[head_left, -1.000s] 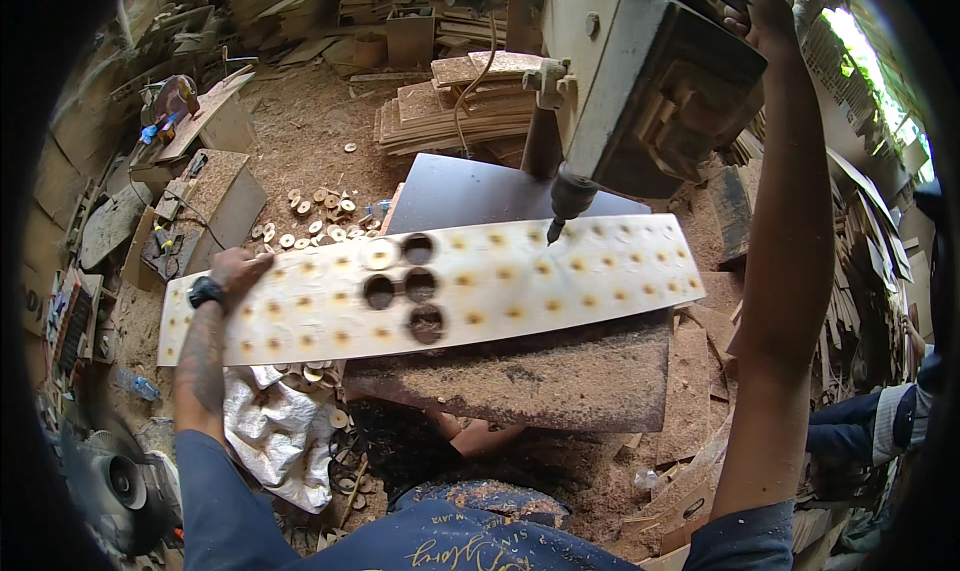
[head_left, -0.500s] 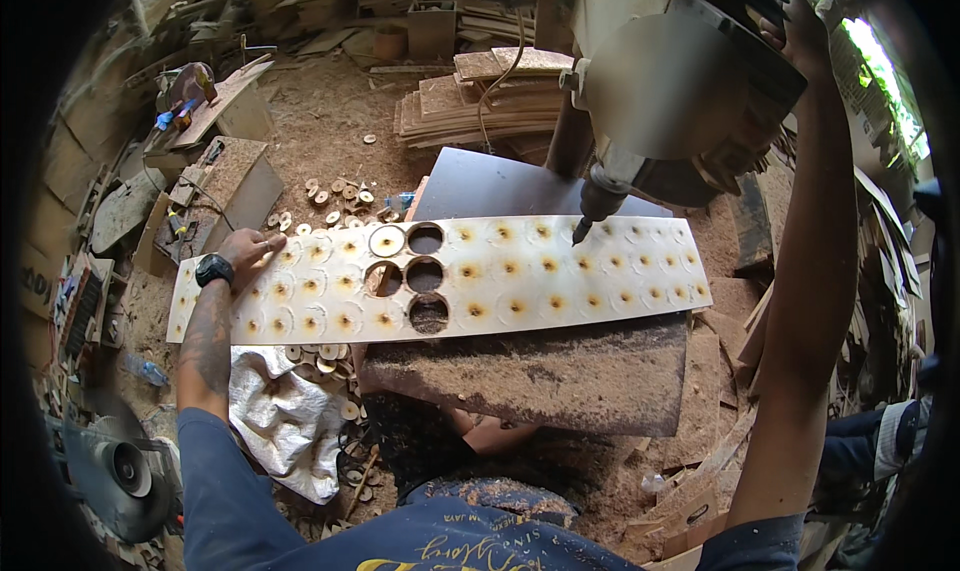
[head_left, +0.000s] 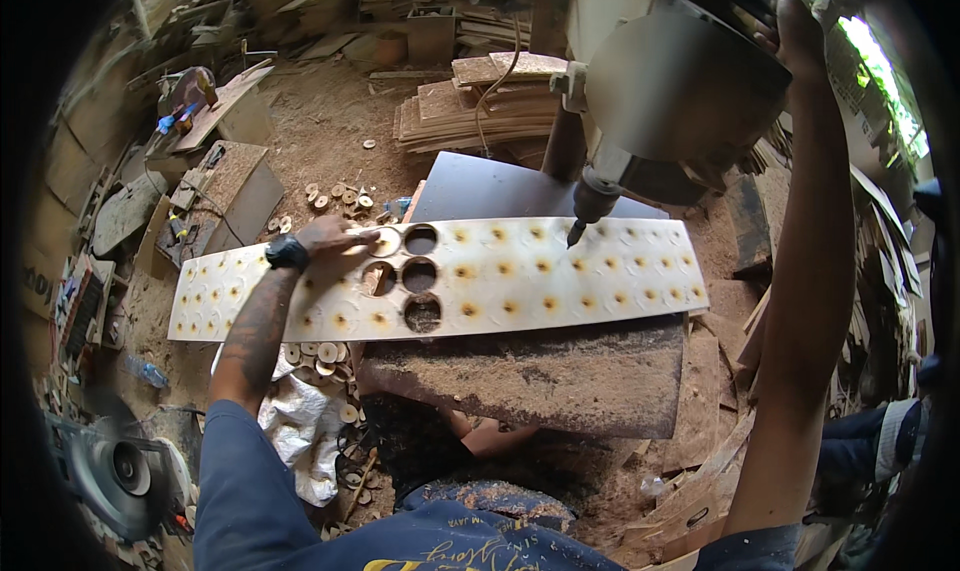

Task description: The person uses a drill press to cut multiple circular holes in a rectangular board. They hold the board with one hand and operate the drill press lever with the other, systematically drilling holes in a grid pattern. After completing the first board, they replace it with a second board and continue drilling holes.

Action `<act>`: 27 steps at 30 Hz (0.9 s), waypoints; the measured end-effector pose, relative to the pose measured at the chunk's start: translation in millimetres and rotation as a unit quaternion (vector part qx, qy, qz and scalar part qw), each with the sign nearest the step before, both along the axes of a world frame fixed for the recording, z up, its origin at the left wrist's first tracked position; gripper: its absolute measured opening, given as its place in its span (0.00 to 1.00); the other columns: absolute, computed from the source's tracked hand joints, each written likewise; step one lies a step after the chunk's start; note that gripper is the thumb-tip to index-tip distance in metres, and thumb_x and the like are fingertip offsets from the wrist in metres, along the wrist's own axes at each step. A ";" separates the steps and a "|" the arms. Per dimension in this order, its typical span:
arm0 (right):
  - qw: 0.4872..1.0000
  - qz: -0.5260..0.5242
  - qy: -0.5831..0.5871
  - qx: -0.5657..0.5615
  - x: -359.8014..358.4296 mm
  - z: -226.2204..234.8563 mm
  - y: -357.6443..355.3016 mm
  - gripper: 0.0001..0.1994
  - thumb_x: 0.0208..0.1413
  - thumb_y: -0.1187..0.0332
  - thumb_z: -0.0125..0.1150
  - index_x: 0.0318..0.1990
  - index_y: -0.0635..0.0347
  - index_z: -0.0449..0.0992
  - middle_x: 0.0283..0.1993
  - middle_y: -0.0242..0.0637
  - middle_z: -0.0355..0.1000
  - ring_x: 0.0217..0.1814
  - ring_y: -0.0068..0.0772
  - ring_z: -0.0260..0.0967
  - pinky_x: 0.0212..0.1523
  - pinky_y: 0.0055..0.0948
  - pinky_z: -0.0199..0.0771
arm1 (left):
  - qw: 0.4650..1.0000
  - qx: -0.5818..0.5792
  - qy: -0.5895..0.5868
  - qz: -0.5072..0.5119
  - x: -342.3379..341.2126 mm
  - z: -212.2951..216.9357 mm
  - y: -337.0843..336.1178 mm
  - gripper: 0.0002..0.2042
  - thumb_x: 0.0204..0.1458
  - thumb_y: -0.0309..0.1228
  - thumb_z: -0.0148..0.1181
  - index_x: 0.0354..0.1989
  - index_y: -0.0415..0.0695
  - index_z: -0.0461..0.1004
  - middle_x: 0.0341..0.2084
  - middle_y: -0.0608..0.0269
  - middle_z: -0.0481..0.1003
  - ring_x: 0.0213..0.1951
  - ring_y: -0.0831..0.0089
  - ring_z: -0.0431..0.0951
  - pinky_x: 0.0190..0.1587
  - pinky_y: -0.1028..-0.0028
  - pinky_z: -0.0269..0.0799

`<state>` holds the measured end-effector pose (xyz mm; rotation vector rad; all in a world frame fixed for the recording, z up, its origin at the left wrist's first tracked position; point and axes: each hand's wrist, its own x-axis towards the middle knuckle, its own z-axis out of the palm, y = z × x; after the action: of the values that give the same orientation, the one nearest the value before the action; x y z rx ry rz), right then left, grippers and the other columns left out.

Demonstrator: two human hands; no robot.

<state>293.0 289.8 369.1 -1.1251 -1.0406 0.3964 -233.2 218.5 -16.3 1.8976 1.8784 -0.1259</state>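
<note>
A long pale board lies across the drill press table, marked with rows of scorched drill spots and ring-shaped cuts. Several round holes pierce its middle, and one cut disc sits in its opening in the far row. My left hand is over the board with a finger stretched out to that disc's edge. Above the right half, the drill press points its bit down, tip just over or at the surface; I cannot tell if they touch. My right hand is raised at the press's right side, its fingers partly hidden round the handle.
A dark panel lies behind the board. Loose wooden discs litter the sawdust floor. Stacked boards stand farther back. A white sack lies front left, near a dark machine with a round hub. Offcuts lie at right.
My left hand has moved right from the board's far left edge to the cut disc. The board has shifted very slightly left. My right hand remains up at the drill press.
</note>
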 end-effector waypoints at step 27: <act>0.996 0.083 0.022 0.029 5.4 -3.1 0.4 0.10 0.58 0.60 0.52 0.26 0.42 0.62 0.15 0.20 0.49 0.11 0.18 0.45 0.11 0.25 0.44 | 0.980 0.132 -0.001 0.146 6.6 40.1 -44.4 0.38 0.44 0.71 0.62 0.25 0.39 0.83 0.21 0.48 0.80 0.27 0.59 0.81 0.32 0.59 0.72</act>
<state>298.5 290.2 366.0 -0.9785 -1.1032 0.5175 -226.6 174.1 23.8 1.7522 2.2401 0.2310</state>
